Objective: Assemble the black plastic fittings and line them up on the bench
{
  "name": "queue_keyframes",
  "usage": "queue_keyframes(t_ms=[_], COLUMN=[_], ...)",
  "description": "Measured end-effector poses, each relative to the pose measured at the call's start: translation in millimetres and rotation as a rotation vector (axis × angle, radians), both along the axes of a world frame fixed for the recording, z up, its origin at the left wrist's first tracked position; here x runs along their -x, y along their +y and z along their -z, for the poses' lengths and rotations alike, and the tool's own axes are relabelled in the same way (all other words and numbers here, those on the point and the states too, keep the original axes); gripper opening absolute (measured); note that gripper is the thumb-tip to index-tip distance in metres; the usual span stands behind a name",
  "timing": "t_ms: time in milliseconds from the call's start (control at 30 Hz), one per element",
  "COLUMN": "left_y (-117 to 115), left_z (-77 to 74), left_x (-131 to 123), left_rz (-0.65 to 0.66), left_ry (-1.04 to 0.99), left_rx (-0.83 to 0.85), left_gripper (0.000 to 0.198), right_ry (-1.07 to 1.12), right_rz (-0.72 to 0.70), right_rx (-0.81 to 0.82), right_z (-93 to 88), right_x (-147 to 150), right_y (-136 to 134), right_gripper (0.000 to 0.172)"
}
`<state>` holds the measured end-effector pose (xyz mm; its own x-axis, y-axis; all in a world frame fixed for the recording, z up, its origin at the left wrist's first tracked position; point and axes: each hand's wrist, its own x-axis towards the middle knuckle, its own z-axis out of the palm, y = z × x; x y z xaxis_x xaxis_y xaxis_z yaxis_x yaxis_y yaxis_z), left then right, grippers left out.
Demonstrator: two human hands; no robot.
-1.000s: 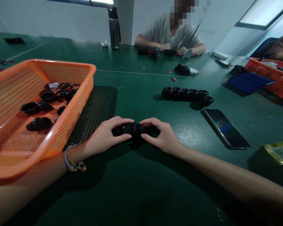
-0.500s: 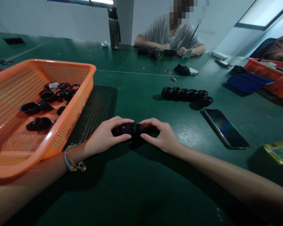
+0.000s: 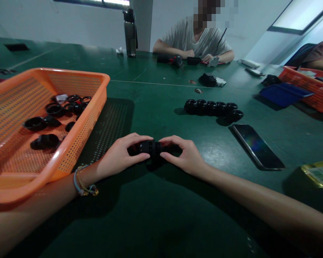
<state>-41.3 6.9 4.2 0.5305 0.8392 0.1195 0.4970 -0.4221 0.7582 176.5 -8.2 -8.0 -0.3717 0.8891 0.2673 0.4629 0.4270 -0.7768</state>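
A black cylindrical part (image 3: pixel 150 147) is held just above the green table (image 3: pixel 156 215) between both hands. My left hand (image 3: pixel 118 156) wraps its fingers round the part's left end. My right hand (image 3: pixel 184 156) pinches the right end from the other side. A row of several finished-looking black round parts (image 3: pixel 212 108) lies farther back on the table. An orange mesh basket (image 3: pixel 78 122) at my left holds several loose black rings and parts (image 3: pixel 47 122).
A dark phone (image 3: pixel 257 145) lies right of my hands. A yellow-rimmed tray (image 3: pixel 319 173) sits at the right edge. Across the table a person in a grey shirt (image 3: pixel 196 39) works; a metal bottle (image 3: pixel 130 34), a blue tray (image 3: pixel 284 94) and another orange basket (image 3: pixel 309 87) stand at the back.
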Motion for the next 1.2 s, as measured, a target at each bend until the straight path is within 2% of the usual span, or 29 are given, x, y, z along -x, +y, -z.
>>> queue_keyframes(t_ms=[400, 667, 867, 1200], left_y=[-0.9, -0.6, -0.6, -1.1], left_z=[-1.6, -1.9, -2.2, -2.2], left_x=[0.6, -0.3, -0.5, -0.1], left_rz=[-0.002, 0.006, 0.001, -0.001], left_ry=[0.011, 0.018, 0.012, 0.019], left_rx=[-0.001, 0.001, 0.008, 0.003], left_gripper=[0.040, 0.039, 0.040, 0.040], right_ry=[0.004, 0.010, 0.004, -0.001], right_rz=[-0.012, 0.006, 0.003, -0.008], right_rx=[0.027, -0.055, 0.011, 0.026], right_z=[-1.6, 1.1, -2.8, -5.0], right_x=[-0.2, -1.5, 1.0, 1.5], right_y=[-0.6, 0.2, -1.3, -1.4], right_gripper=[0.024, 0.023, 0.029, 0.025])
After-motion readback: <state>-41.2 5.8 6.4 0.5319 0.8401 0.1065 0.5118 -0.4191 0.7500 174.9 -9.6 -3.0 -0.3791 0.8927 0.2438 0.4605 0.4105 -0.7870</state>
